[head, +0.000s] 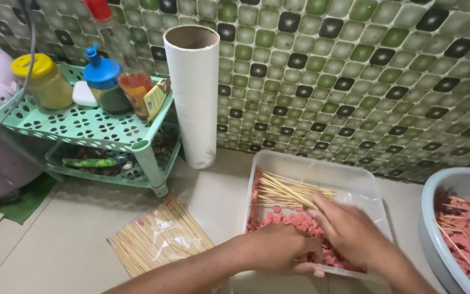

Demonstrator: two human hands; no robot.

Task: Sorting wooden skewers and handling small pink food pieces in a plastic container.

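Nearest the camera, the left hand (278, 250) is curled over the pink sausage pieces (289, 222) inside the clear plastic tray (354, 182), fingers bent, though what's pinched can't be told. Just right of it, the right hand (349, 231) is laid on the loose skewers (286, 190), fingers stretched flat. A bagged skewer bundle (159, 238) is seen near left, a grey bowl (436, 218) right, and a white tube (194, 98) and green rack (82, 128) farther back.

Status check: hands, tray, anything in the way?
Left hand and right hand both down in clear tray of pink pieces. Loose skewers beside fingers. Grips unclear.
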